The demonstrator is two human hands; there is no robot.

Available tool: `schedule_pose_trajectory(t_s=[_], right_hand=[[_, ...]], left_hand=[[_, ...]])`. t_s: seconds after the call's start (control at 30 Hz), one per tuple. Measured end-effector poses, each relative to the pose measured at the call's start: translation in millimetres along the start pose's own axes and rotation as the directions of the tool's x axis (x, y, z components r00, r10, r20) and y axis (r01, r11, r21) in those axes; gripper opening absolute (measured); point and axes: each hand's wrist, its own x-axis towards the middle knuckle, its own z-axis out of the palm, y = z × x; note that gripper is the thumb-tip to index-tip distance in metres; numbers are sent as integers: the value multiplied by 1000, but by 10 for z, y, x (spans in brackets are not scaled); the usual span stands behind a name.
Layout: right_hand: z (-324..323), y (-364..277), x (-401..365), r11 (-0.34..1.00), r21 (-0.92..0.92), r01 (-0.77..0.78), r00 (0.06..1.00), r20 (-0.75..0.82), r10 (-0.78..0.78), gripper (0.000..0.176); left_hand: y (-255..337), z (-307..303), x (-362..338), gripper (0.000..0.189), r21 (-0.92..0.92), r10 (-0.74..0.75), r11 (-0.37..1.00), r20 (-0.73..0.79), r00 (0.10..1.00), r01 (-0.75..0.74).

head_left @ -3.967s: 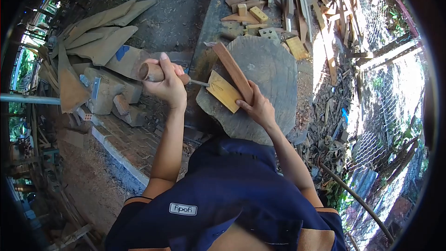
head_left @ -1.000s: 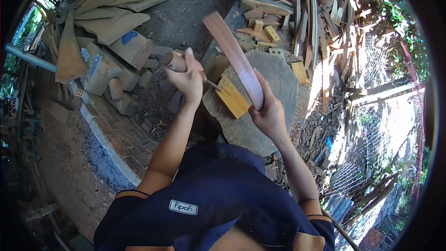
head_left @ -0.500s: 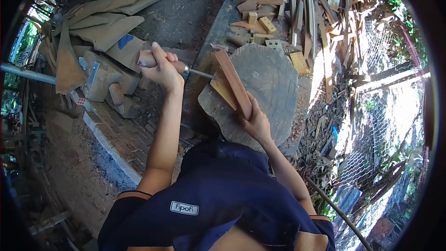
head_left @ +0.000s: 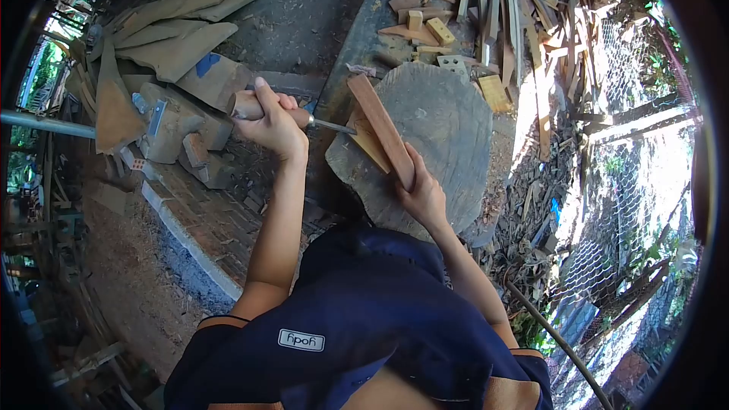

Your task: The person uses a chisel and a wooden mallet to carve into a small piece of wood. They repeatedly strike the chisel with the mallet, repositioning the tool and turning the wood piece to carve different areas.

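Observation:
My left hand (head_left: pixel 277 125) is closed round the wooden handle of a chisel (head_left: pixel 332 126), thumb lying along the handle. Its thin metal blade points right, and the tip is at a yellowish piece of wood (head_left: pixel 370 150) on the round stump (head_left: pixel 444 125). Over that piece a reddish-brown wooden strip (head_left: pixel 382 125) stretches away at a slant. My right hand (head_left: pixel 423 191) grips the strip's near end, just above the stump. Part of the yellowish piece is hidden under the strip.
Offcuts and small yellow blocks (head_left: pixel 439 30) lie behind the stump, beside long wooden strips (head_left: pixel 510 15). Shaped boards (head_left: pixel 171 49) are piled at the left. Wire mesh (head_left: pixel 619 205) is on the right, with wood scraps on the ground before it.
My left hand and the chisel have shifted slightly right and nearer to me. The far end of the strip has swung a little left. Both grips are the same.

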Motion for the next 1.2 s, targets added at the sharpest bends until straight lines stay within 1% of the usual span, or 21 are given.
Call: schedule_pose_trajectory(t_s=[0.27,0.33,0.43,0.57,0.67,0.73,0.77,0.8,0.83,0.87,0.9,0.97,1.0,1.03,1.07,1.1,1.13,1.17,1.2], right_hand=[[-12,-7,-2,1000,2,5,1000,2,-5,73],[-14,-10,-6,1000,2,10,1000,-1,-10,73],[-16,-25,-11,1000,1,10,1000,-8,-10,73],[-17,-13,-12,1000,-14,22,1000,-16,-22,74],[-20,-30,-18,1000,-8,16,1000,-10,-16,73],[-35,-41,-3,1000,-16,20,1000,-7,-21,73],[-62,-48,10,1000,-19,-11,999,38,12,73],[-93,-65,30,999,-26,-41,996,80,43,74],[-131,-96,60,999,-32,-31,996,80,34,74],[-184,-144,106,998,39,48,997,56,-50,74],[-257,-206,142,987,107,123,992,28,-126,75],[-646,-765,153,962,174,213,977,-30,-211,76],[-841,-1067,134,913,183,365,930,-130,-345,75],[-998,-1330,119,841,178,512,852,-231,-470,74],[-1107,-1526,103,840,176,514,850,-234,-471,74],[-1199,-1694,90,713,61,698,682,-360,-637,76],[-1238,-1781,97,550,-79,831,463,-448,-765,78],[-1244,-1768,117,545,-81,835,458,-447,-769,78],[-1265,-1716,143,556,-428,713,542,-167,-823,81]], left_hand=[[-11,12,-28,24,17,4,1000,7,1000,-5],[-6,8,-35,24,19,43,999,28,999,-44],[-5,39,-54,25,37,15,999,7,1000,-15],[17,69,-70,25,39,22,999,6,1000,-23],[20,91,-110,25,82,29,996,19,999,-31],[7,111,-182,25,190,81,977,73,994,-93],[-6,126,-224,25,189,85,977,64,994,-96],[-28,150,-270,26,206,133,967,95,987,-150],[-51,162,-302,27,220,180,954,126,976,-204],[-81,143,-328,31,233,169,952,145,975,-200],[-146,114,-314,31,228,170,953,140,975,-199],[-264,52,-313,32,362,259,879,189,947,-312],[-237,65,-346,32,364,254,879,187,949,-307],[-181,116,-376,36,353,192,903,180,965,-246],[-148,162,-397,40,337,133,923,175,976,-186],[-137,184,-406,40,330,137,925,176,975,-190],[-123,188,-414,44,352,273,863,280,921,-363],[-109,177,-438,49,359,390,773,380,839,-523],[-121,172,-479,55,303,339,832,388,857,-466]])
